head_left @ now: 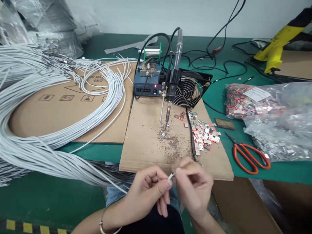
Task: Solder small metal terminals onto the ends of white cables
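Between the thumb and forefinger of my left hand is the end of a white cable. My right hand is closed in a pinch at the cable's tip, where thin bare wire ends stick out; exactly what its fingertips grip is too small to make out. Both hands are at the front edge of the cardboard sheet. Beyond them a soldering iron is clamped tip down in a stand, above solder specks on the cardboard. To its right lies a pile of small metal USB connectors with orange-red parts.
A large coil of white cables covers the left side. Behind the iron stand a blue soldering station, a solder spool and a fan. Orange-handled scissors and bags of connectors lie right. A black cord crosses the cardboard.
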`<move>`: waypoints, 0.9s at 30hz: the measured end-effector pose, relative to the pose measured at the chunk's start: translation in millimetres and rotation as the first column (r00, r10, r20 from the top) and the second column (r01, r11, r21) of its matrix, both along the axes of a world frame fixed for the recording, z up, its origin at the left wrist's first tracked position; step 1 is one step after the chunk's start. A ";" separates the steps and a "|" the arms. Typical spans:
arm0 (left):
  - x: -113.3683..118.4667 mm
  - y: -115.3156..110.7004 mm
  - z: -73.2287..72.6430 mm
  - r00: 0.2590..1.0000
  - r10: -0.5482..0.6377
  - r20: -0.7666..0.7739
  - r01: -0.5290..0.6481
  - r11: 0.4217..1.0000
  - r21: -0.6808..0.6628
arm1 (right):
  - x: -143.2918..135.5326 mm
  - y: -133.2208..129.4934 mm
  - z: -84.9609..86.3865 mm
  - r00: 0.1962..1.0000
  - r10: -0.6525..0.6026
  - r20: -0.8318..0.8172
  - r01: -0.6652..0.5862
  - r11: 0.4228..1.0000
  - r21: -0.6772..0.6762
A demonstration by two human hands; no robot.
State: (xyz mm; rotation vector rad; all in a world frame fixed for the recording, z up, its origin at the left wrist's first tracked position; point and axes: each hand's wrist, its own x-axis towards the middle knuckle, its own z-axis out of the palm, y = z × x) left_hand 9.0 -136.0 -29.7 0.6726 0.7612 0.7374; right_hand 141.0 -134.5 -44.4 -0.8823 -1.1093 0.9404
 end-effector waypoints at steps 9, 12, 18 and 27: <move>-13.1 5.9 1.4 0.992 -0.124 0.016 0.125 0.992 -0.031 | 33.5 8.5 14.2 0.906 0.395 0.149 -0.351 0.900 -0.257; -13.2 6.0 0.2 0.991 -0.135 0.001 0.135 0.991 -0.008 | 26.1 3.8 13.8 0.872 0.465 0.152 -0.414 0.867 -0.278; -14.3 4.7 3.5 0.986 -0.153 -0.063 0.154 0.988 0.016 | 26.5 2.2 17.5 0.867 0.440 0.235 -0.397 0.894 -0.209; -22.4 6.8 9.4 0.923 -0.174 -0.344 0.278 0.918 0.282 | 26.4 2.8 19.5 0.948 0.240 0.209 -0.185 0.951 -0.249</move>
